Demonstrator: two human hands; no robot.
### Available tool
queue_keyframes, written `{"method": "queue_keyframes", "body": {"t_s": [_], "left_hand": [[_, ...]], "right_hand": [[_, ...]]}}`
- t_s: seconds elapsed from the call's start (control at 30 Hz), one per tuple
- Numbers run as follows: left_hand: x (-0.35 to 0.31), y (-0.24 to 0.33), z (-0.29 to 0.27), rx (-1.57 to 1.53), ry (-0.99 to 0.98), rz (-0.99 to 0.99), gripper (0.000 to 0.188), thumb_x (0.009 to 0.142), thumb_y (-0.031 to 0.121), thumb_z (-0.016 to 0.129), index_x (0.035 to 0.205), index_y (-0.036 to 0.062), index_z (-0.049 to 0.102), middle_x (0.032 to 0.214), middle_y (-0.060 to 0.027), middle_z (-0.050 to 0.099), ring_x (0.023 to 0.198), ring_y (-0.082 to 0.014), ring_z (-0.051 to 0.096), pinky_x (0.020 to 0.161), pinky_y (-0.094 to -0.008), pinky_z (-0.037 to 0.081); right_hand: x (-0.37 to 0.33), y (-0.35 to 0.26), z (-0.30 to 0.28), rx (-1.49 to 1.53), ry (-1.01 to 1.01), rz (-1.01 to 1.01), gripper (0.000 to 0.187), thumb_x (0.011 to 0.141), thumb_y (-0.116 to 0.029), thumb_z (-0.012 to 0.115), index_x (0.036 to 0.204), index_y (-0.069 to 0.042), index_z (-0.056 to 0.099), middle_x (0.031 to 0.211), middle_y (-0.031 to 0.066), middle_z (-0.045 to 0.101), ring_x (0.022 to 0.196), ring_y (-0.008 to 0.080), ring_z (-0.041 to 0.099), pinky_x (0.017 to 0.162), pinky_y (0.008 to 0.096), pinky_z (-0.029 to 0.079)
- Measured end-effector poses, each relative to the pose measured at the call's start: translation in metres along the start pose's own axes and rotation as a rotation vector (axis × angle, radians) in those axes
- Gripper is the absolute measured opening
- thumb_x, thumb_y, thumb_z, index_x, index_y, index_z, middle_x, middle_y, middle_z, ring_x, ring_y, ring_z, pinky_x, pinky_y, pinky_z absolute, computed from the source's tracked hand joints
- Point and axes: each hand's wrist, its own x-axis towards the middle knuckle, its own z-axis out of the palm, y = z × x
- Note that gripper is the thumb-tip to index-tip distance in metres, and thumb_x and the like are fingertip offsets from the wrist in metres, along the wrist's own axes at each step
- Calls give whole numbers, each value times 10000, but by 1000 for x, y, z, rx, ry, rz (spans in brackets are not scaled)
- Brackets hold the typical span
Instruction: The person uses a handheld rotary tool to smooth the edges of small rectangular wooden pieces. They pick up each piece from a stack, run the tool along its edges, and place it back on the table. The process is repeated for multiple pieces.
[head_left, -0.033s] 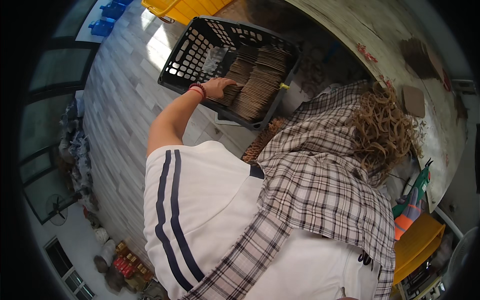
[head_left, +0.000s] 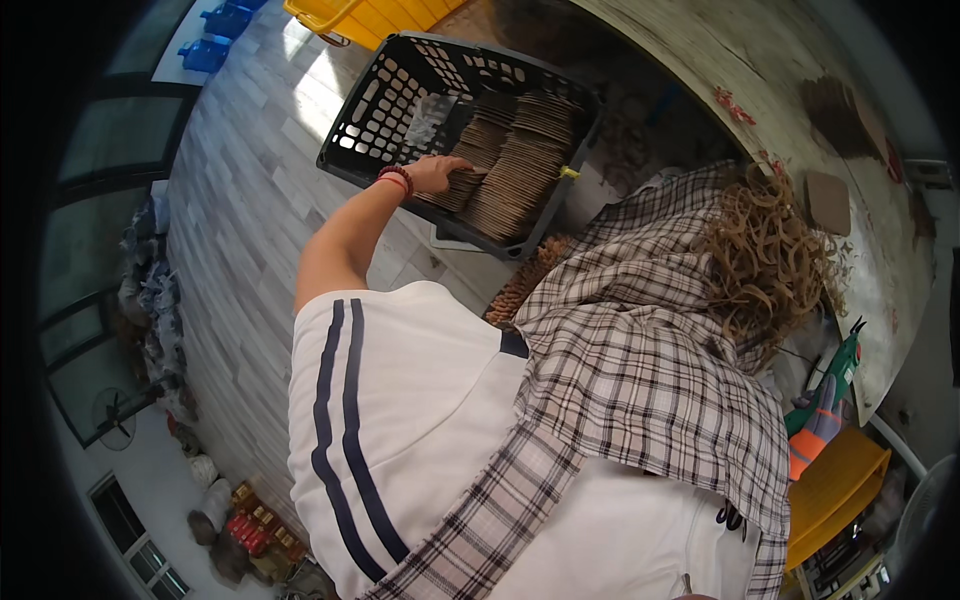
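Note:
My left hand (head_left: 432, 175), with a dark red beaded bracelet at the wrist, reaches into a black plastic crate (head_left: 345, 155). Its fingers close on the edge of a row of brown flat pieces (head_left: 478, 152), with the thumb hidden. A second row of the same pieces (head_left: 520, 172) stands beside it, packed on edge. Far to the right, my right hand (head_left: 822, 418), in a grey-purple glove with an orange cuff, wraps round a green powered cutter (head_left: 846, 362) with a dark pointed tip. Brown curled strips (head_left: 770, 265) are heaped on the plaid cloth (head_left: 640, 340) over my lap.
Crumpled clear plastic (head_left: 430, 118) lies inside the crate. On the right, the worktable (head_left: 880, 290) carries a single brown piece (head_left: 827, 203) and a stack of brown pieces (head_left: 842, 118). A yellow bin (head_left: 375, 18) stands beyond the crate, and blue water bottles (head_left: 205, 52) stand far left.

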Motion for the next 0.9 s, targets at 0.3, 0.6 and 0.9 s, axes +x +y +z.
{"method": "queue_keyframes", "body": {"t_s": [0.3,0.6,0.9], "left_hand": [[9,-6,11,193,48,58,700,656,1,591,1327,177,504,1378,-89,483,1270,-304,435,1063,-432,325],[8,-5,16,245,158,90,834,652,-22,580,1425,206,370,1433,-124,406,1324,-330,370,1092,-454,273],[7,-11,17,193,225,78,738,696,-21,539,1394,183,417,1419,-135,418,1329,-330,367,1099,-457,258]], "right_hand": [[0,8,-2,-148,38,-98,308,901,-172,648,1146,12,619,963,158,656,709,196,627,612,302,533],[4,3,2,262,38,357,306,885,-226,668,1069,12,612,839,136,616,612,187,588,544,305,496],[11,8,1,524,64,661,327,869,-281,689,991,11,605,715,113,575,516,178,550,475,308,459]]}}
